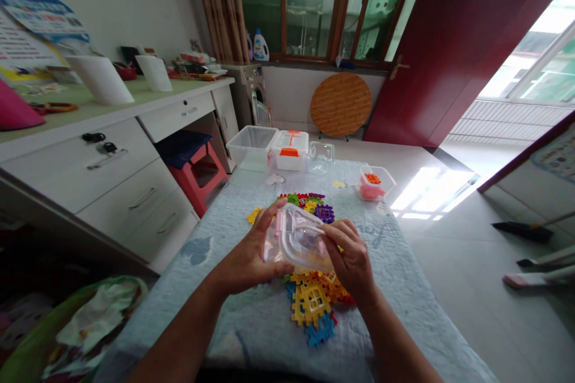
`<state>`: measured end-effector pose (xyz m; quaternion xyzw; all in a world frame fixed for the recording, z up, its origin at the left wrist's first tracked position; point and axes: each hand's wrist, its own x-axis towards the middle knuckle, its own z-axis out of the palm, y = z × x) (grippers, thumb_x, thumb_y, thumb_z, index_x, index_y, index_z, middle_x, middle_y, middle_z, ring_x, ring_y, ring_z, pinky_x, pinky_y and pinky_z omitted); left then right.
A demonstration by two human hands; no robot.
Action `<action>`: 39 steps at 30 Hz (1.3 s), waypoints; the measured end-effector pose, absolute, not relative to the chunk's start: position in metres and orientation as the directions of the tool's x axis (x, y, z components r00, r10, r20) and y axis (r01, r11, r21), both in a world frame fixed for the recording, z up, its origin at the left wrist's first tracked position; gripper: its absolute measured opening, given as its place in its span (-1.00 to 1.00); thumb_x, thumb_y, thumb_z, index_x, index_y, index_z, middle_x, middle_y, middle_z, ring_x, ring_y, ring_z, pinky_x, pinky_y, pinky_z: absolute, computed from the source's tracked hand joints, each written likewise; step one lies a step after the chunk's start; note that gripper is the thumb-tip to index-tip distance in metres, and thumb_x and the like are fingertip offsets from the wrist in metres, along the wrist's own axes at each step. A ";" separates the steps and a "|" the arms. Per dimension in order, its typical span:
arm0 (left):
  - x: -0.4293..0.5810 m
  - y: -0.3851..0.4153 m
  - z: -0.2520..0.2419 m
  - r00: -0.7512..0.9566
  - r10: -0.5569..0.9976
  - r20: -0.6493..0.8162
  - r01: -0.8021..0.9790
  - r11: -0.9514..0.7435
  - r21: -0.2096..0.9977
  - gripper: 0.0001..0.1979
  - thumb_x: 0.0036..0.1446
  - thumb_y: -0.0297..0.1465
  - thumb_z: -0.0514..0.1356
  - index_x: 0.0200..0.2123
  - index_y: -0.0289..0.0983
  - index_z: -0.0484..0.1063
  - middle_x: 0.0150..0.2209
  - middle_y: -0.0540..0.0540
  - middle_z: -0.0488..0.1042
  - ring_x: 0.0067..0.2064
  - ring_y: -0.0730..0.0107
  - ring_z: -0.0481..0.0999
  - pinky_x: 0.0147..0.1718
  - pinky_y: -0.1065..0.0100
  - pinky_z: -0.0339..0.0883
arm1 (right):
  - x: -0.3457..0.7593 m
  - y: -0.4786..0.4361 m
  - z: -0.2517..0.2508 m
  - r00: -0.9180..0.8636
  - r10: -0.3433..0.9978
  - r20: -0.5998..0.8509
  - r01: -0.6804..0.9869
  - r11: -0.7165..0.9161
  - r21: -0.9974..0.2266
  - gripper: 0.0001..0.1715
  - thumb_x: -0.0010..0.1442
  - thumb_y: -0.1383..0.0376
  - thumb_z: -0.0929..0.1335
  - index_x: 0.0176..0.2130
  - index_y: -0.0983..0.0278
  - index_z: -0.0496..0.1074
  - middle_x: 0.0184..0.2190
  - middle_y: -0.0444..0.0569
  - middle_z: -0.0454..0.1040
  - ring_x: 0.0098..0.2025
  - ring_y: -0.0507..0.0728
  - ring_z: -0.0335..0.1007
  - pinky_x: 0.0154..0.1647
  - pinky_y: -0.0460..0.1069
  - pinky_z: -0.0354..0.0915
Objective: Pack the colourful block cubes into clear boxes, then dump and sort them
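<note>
A small clear plastic box (305, 256) with a pink latch (279, 224) is held up above the cloth-covered table. My left hand (245, 257) is wrapped round its left end, thumb low and fingers near the latch. My right hand (353, 251) is closed at the box's right side, thumb and fingers pinching a pale, thin strip that looks like its handle. Below and behind the box lie several colourful interlocking plastic blocks, among them a yellow window block (312, 304), a blue block (320, 330) and a purple block (324, 213). The box partly hides the pile.
At the table's far end stand a large clear bin (252, 142), a white-lidded box (291, 161) with orange clasp and handle, and a clear container (321, 154). A tub (372, 190) of orange and pink pieces sits at the right edge. A red stool (197, 170) stands left.
</note>
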<state>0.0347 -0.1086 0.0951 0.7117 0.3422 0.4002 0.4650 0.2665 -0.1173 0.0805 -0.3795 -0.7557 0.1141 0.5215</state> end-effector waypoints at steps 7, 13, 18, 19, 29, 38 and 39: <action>0.032 -0.111 0.096 0.500 0.837 0.221 -0.136 -0.176 0.975 -0.05 -0.06 -0.41 0.42 0.28 0.04 -0.05 0.26 -0.21 0.16 0.21 -0.09 0.32 0.15 -0.07 0.28 | 0.272 -0.118 0.072 -0.033 0.822 0.568 0.267 0.555 -0.788 -0.55 0.25 0.14 0.32 0.12 0.12 0.37 -0.03 0.01 0.40 -0.02 0.19 0.31 0.03 0.15 0.25; 0.033 -0.114 0.096 0.440 0.855 0.273 -0.218 -0.193 0.957 -0.07 -0.03 -0.44 0.40 0.25 0.06 -0.11 0.24 -0.19 0.16 0.18 -0.05 0.36 0.13 -0.01 0.32 | 0.271 -0.112 0.062 -0.050 0.998 0.049 -0.233 0.036 -0.972 -0.54 0.30 -0.02 0.24 0.02 0.19 0.38 -0.32 -0.08 0.40 -0.39 0.04 0.32 -0.41 -0.06 0.30; 0.034 -0.115 0.093 0.396 0.888 0.235 0.046 -0.275 0.960 -0.04 0.00 -0.38 0.38 0.30 -0.01 -0.16 0.31 -0.22 0.04 0.30 -0.07 0.19 0.25 -0.02 0.13 | 0.269 -0.113 0.063 -0.188 0.982 -0.027 -0.296 -0.083 -0.952 -0.57 0.22 0.03 0.35 0.00 0.18 0.39 -0.46 -0.19 0.32 -0.59 -0.07 0.13 -0.65 -0.16 0.08; 0.035 -0.116 0.093 0.403 0.891 0.208 0.070 -0.257 0.964 -0.01 -0.01 -0.35 0.39 0.32 -0.02 -0.20 0.33 -0.23 0.02 0.30 -0.08 0.18 0.26 -0.03 0.11 | 0.269 -0.113 0.064 -0.169 0.986 -0.016 -0.281 -0.064 -0.958 -0.57 0.23 0.02 0.35 0.01 0.18 0.38 -0.46 -0.19 0.32 -0.59 -0.08 0.13 -0.66 -0.16 0.09; 0.055 -0.121 0.092 0.266 0.949 0.169 0.157 -0.216 0.964 -0.20 0.23 -0.20 0.17 0.38 -0.07 -0.25 0.41 -0.24 -0.06 0.38 -0.04 0.02 0.31 -0.13 -0.10 | 0.264 -0.112 0.061 0.032 0.957 0.289 0.330 0.263 -0.907 -0.59 0.34 0.17 0.22 0.13 0.19 0.36 -0.23 -0.01 0.53 -0.19 0.14 0.46 -0.19 0.02 0.39; 0.062 -0.121 0.085 0.223 0.949 0.225 0.230 -0.276 0.933 -0.23 0.26 -0.25 0.12 0.39 -0.09 -0.26 0.41 -0.24 -0.07 0.37 -0.05 0.05 0.31 -0.13 -0.08 | 0.267 -0.114 0.057 0.050 0.876 0.481 0.567 0.371 -0.736 -0.49 0.36 0.27 0.17 0.26 0.22 0.25 0.06 0.16 0.49 0.03 0.24 0.47 0.00 0.19 0.40; 0.062 -0.121 0.086 0.221 0.949 0.224 0.242 -0.276 0.930 -0.24 0.26 -0.24 0.12 0.38 -0.10 -0.26 0.40 -0.24 -0.05 0.36 -0.05 0.07 0.30 -0.13 -0.06 | 0.267 -0.115 0.057 0.039 0.865 0.500 0.571 0.391 -0.722 -0.48 0.36 0.28 0.17 0.27 0.22 0.23 0.09 0.16 0.47 0.06 0.24 0.45 0.04 0.20 0.39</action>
